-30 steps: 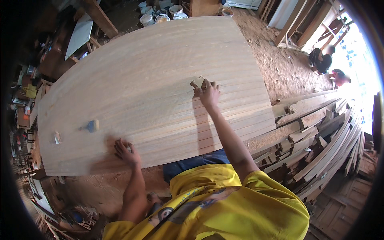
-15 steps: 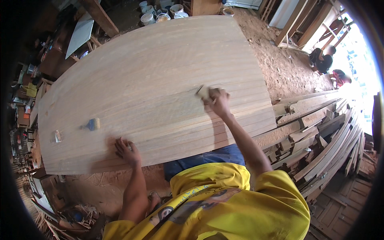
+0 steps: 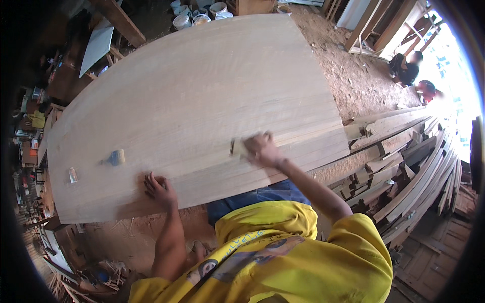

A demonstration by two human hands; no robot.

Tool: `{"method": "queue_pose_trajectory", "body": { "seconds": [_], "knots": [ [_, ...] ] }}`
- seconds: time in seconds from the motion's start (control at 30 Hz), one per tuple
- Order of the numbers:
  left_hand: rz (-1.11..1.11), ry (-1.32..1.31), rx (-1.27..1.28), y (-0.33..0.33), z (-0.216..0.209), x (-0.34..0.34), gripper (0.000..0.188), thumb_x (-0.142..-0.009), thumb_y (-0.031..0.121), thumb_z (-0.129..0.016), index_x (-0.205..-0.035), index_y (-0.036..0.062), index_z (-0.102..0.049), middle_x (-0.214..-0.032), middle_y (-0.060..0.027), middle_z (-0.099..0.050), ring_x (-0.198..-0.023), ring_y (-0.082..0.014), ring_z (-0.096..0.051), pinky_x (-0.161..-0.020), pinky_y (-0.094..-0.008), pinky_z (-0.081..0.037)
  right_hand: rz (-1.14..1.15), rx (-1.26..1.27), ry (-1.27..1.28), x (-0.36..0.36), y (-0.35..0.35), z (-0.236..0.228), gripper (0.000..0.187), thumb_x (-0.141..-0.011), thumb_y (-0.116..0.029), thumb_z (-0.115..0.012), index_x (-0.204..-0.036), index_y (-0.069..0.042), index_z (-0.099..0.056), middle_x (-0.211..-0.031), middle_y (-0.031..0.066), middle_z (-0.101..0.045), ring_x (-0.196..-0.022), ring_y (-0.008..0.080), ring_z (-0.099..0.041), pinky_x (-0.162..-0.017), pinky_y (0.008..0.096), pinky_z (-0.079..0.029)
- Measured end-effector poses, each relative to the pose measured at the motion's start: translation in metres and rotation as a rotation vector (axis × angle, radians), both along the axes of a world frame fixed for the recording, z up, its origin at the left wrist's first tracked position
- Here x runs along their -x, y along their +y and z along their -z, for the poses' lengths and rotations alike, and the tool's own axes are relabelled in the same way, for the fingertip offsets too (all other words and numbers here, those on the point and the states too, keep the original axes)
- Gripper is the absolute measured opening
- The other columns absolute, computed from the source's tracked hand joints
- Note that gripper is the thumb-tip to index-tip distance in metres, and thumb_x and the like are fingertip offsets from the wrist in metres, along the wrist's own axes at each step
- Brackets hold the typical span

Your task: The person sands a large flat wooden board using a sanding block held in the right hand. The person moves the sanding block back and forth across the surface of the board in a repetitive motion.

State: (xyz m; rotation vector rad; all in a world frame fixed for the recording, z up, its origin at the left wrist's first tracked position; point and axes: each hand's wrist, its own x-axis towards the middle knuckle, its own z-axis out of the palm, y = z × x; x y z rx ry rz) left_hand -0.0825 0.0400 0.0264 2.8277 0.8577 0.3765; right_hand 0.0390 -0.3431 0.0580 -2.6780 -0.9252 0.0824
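A large pale wooden panel (image 3: 192, 101) lies flat in front of me. My right hand (image 3: 261, 150) is closed around a small pale block with a dark edge (image 3: 238, 148), low over the panel right of its middle. Motion blur hides what kind of tool it is. Near the panel's front edge, my left hand (image 3: 160, 191) rests on the wood with its fingers apart and nothing in them. Left of that hand lies a paintbrush (image 3: 117, 157) with a blue band. Farther left is a small flat light-coloured piece (image 3: 73, 175).
Stacked timber offcuts (image 3: 399, 171) fill the floor to the right. Several white buckets (image 3: 201, 19) stand beyond the far edge. A brown wooden post (image 3: 118, 22) slants at the far left. Two people (image 3: 405, 68) crouch at the far right.
My right hand has swept the pale block nearer and slightly left across the panel. My left hand stays in about the same place.
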Motion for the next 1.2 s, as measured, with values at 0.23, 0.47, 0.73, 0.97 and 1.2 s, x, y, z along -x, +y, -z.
{"method": "queue_pose_trajectory", "body": {
  "seconds": [0.23, 0.47, 0.73, 0.97, 1.2],
  "knots": [
    [-0.009, -0.025, -0.016, 0.005, 0.007, -0.01, 0.055, -0.089, 0.026, -0.053, -0.14, 0.0136, -0.035, -0.148, -0.0157, -0.033, -0.14, -0.0323, -0.025, -0.112, -0.0552, -0.016, 1.163, -0.398, -0.218, -0.078, -0.003, 0.0, 0.054, -0.082, -0.038, -0.066, -0.122, -0.002, -0.056, -0.109, 0.0197, -0.053, -0.107, 0.0374, -0.047, -0.091, 0.0506, -0.035],
    [-0.018, -0.016, -0.004, 0.003, 0.005, -0.002, 0.055, -0.089, 0.025, -0.053, -0.14, 0.0142, -0.035, -0.149, -0.0149, -0.032, -0.14, -0.0319, -0.024, -0.113, -0.0546, -0.015, -0.13, -0.303, 0.192, 0.041, 0.043, -0.006, 0.055, -0.09, -0.046, -0.054, -0.126, -0.005, -0.049, -0.116, 0.0165, -0.05, -0.119, 0.0311, -0.043, -0.1, 0.0577, -0.029],
    [-0.018, -0.006, -0.01, 0.001, 0.005, -0.004, 0.054, -0.091, 0.029, -0.051, -0.14, 0.0151, -0.035, -0.149, -0.015, -0.032, -0.14, -0.0319, -0.025, -0.112, -0.0552, -0.017, 0.894, -0.311, -0.133, -0.066, -0.007, -0.006, 0.048, -0.081, -0.04, -0.068, -0.112, -0.004, -0.057, -0.104, 0.0143, -0.055, -0.106, 0.0322, -0.048, -0.093, 0.0542, -0.03],
    [-0.011, -0.017, -0.023, 0.005, 0.007, -0.001, 0.052, -0.092, 0.032, -0.049, -0.139, 0.0148, -0.036, -0.149, -0.0146, -0.032, -0.14, -0.0321, -0.024, -0.112, -0.0543, -0.016, 0.715, -0.232, 0.083, -0.035, 0.059, -0.005, 0.053, -0.084, -0.04, -0.062, -0.121, -0.004, -0.05, -0.109, 0.0209, -0.05, -0.111, 0.0362, -0.044, -0.092, 0.056, -0.033],
    [0.021, 0.012, 0.023, 0.007, 0.007, -0.001, 0.055, -0.09, 0.028, -0.054, -0.14, 0.0148, -0.035, -0.149, -0.0136, -0.032, -0.141, -0.0302, -0.024, -0.112, -0.0534, -0.016, -0.063, -0.122, 0.045, 0.051, 0.032, 0.011, 0.056, -0.086, -0.041, -0.06, -0.132, -0.012, -0.047, -0.122, 0.0149, -0.049, -0.119, 0.0299, -0.043, -0.1, 0.057, -0.026]
  ]
}}
